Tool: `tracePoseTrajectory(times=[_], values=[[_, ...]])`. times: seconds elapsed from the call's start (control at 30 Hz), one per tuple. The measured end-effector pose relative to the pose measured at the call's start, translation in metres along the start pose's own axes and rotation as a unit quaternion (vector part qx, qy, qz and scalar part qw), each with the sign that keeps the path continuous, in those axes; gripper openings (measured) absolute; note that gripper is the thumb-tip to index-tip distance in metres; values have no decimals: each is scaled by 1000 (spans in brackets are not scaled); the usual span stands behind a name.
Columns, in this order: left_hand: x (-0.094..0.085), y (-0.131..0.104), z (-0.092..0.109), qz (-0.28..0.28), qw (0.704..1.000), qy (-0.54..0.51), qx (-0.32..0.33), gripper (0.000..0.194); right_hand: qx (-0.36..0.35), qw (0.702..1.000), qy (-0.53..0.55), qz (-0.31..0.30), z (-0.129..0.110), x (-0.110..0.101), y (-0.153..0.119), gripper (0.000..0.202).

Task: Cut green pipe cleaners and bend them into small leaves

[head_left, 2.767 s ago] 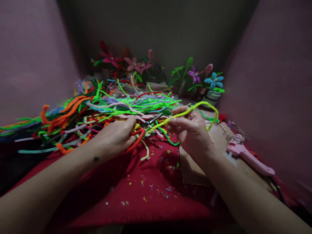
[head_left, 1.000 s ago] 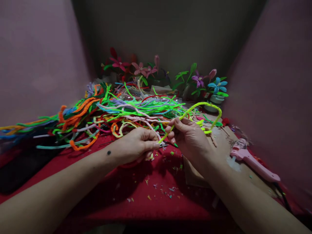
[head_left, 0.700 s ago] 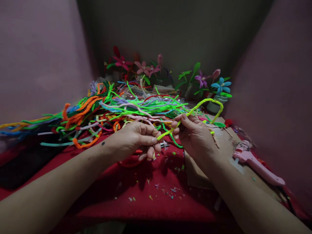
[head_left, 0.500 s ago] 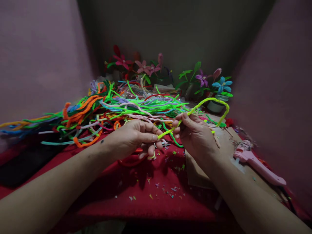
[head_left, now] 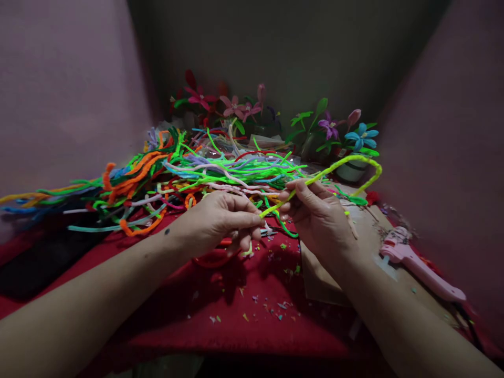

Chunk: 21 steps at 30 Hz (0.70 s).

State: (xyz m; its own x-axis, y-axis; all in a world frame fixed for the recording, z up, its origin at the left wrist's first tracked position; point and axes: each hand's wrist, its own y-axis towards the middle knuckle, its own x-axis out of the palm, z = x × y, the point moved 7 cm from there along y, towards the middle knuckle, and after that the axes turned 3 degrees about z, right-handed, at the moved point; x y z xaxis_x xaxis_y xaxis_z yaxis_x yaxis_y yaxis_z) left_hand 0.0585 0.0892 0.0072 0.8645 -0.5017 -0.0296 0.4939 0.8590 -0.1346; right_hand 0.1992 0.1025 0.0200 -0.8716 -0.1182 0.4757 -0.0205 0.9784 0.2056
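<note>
— What do the two hands have between them?

— One yellow-green pipe cleaner (head_left: 334,169). The left hand (head_left: 218,220) pinches its near end between thumb and forefinger, and the right hand (head_left: 318,220) grips it a little further along, fingers curled round it. From there it rises, arches toward the table's far right corner and hooks back down.

— Is the left hand carrying anything else?

— Something red curves out beneath it, a red loop (head_left: 212,257) low against the red cloth (head_left: 252,320). I cannot tell whether the lower fingers grip it or only rest on it.

— How many loose stems lie behind?

— Too many to count. The heap of pipe cleaners (head_left: 189,173) spreads from the left edge across the middle of the table, tangled in green, orange, pink, lilac, red and blue.

— And the finished pieces?

— Along the far edge I count six flower heads clearly: one red flower (head_left: 199,94), two pink flowers (head_left: 240,107), one purple flower (head_left: 328,126), one pink bud (head_left: 353,116) and one blue flower (head_left: 363,136). Others may be lost in the dark.

— Tools?

— One pink glue gun (head_left: 417,265), near the right edge on a sheet of cardboard (head_left: 315,281) that reaches under the right wrist. Small coloured trimmings (head_left: 271,304) are scattered over the cloth just in front of the hands.
</note>
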Motion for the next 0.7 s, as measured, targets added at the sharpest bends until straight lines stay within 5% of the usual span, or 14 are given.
tracePoseTrajectory(times=[0.17,0.27,0.43,0.7], values=[[-5,-11,22,154,963,187,117,15,38,989,-118,-75,11,13,-9,9],[-5,-16,29,197,922,280,183,17,35,981,-169,-89,14,16,-12,8],[-1,-19,33,209,869,359,268,14,10,977,-186,-99,11,23,-15,8],[3,-17,30,186,878,366,248,18,-9,980,-190,-58,10,21,-17,4]])
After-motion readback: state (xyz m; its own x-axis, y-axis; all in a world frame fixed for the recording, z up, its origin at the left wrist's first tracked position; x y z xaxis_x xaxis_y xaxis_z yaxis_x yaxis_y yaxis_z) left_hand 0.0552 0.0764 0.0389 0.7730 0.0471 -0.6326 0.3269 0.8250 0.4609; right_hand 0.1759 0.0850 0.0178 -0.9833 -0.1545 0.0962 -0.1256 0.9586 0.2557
